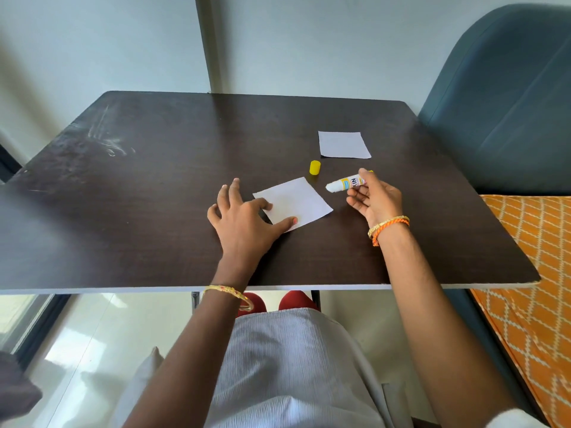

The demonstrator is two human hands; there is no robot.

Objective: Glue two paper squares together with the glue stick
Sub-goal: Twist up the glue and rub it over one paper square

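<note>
Pinning the light, slippery square (293, 202) flat-fingered, the left hand (244, 217) steadies it (right hand (375, 200) pinches the rigid stick (346, 183) beside it).

glue stick (346, 183) label — "NI", rest hidden

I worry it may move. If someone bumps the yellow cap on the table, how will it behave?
The yellow cap looks small and light, so it would probably slide or tip easily. It stands upright on the table; once tipped, its round body may roll.
</note>
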